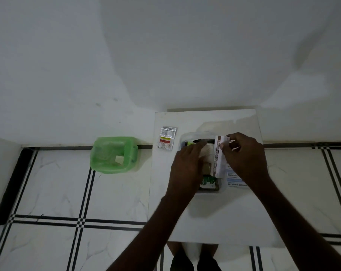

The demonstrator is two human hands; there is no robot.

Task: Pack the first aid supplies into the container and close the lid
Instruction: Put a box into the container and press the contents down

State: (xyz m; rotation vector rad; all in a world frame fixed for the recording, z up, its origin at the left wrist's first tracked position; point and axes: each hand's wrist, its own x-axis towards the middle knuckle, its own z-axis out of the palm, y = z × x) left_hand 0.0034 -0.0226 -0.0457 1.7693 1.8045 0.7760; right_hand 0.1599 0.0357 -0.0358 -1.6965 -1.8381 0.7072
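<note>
White table [204, 222], ointment box [217, 155] in right hand [244, 155]

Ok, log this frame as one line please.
stage: packing | right hand: holds ointment box over container | left hand: inside container | sachet: on table, unpacked | lid: not on

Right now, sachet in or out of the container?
Out. The sachet lies flat on the table, left of the container, untouched by either hand.
</note>
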